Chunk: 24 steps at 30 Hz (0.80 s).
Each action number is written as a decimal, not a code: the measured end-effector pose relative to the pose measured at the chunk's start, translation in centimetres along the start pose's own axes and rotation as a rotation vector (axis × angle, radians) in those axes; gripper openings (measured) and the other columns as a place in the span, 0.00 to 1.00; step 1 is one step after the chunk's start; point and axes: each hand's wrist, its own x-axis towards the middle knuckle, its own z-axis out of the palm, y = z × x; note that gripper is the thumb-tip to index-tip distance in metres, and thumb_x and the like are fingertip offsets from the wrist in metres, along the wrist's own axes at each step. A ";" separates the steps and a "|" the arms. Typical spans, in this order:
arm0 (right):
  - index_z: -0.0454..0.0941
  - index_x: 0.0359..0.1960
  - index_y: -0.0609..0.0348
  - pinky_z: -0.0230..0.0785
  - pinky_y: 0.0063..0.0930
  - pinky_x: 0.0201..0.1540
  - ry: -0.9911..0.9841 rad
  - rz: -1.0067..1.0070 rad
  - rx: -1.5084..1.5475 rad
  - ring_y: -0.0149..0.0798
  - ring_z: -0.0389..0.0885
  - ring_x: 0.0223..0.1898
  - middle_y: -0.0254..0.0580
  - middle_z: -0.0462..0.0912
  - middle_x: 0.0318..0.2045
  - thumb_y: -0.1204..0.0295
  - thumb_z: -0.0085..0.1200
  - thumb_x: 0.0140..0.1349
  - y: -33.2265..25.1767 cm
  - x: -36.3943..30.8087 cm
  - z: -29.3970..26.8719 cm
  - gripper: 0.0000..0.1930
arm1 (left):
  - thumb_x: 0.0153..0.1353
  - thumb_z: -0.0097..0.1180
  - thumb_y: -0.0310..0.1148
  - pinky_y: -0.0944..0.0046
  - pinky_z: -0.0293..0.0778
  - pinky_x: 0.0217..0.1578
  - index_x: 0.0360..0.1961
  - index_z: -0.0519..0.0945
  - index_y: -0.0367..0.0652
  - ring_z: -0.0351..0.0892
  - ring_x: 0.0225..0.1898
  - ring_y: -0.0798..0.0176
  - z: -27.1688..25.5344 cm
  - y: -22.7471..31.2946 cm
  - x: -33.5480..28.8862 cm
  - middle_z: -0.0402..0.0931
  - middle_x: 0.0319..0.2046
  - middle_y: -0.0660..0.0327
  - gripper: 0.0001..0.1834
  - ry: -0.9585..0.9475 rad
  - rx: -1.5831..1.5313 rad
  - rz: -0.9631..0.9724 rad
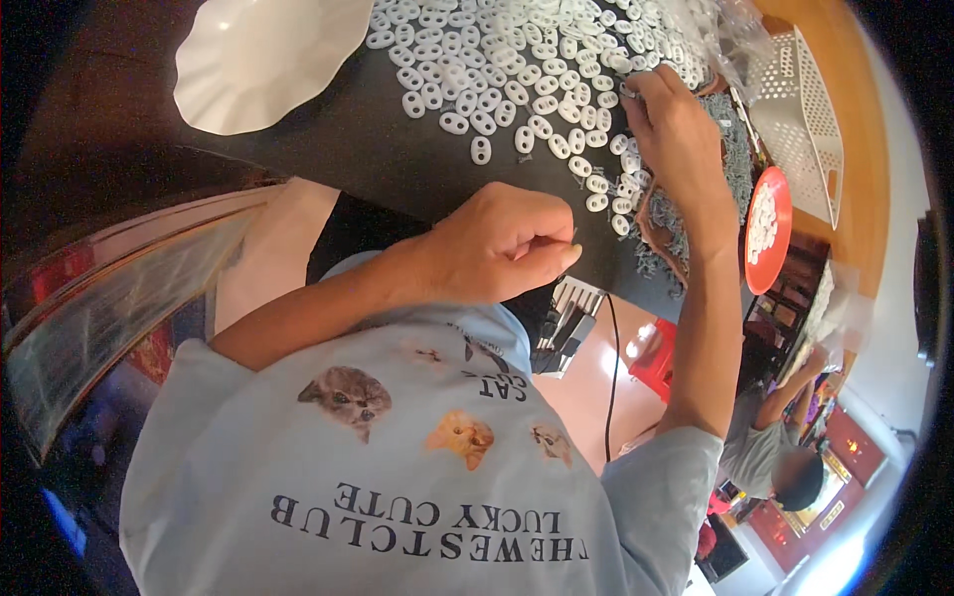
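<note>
Many small white oval plastic pieces (481, 150), each with two holes, are spread over the dark tabletop (328, 149). My right hand (676, 129) reaches in at the right side of this spread. Its thumb and fingertips are pinched together among the white pieces, and what they grip is too small to make out. Close to my body, just past the near table edge, my left hand (507, 243) is curled with thumb pressed to forefinger. A tiny dark tip shows at that pinch, but its kind cannot be told. Beside my right wrist lies a heap of small grey parts (735, 149).
A white scalloped dish (268, 65) stands at the far left. On the right are a red plate (780, 214) holding white pieces and a white perforated basket (795, 129). Clear plastic bags (730, 35) lie at the back. Another person (770, 462) sits at lower right.
</note>
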 end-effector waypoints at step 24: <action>0.78 0.34 0.65 0.69 0.36 0.32 0.054 0.268 0.573 0.47 0.79 0.29 0.50 0.77 0.28 0.76 0.57 0.60 -5.5 -5.0 -3.8 0.04 | 0.67 0.54 0.31 0.73 0.66 0.28 0.36 0.76 0.37 0.68 0.27 0.79 -0.3 1.4 0.6 0.72 0.26 0.70 0.07 0.182 -0.230 -0.205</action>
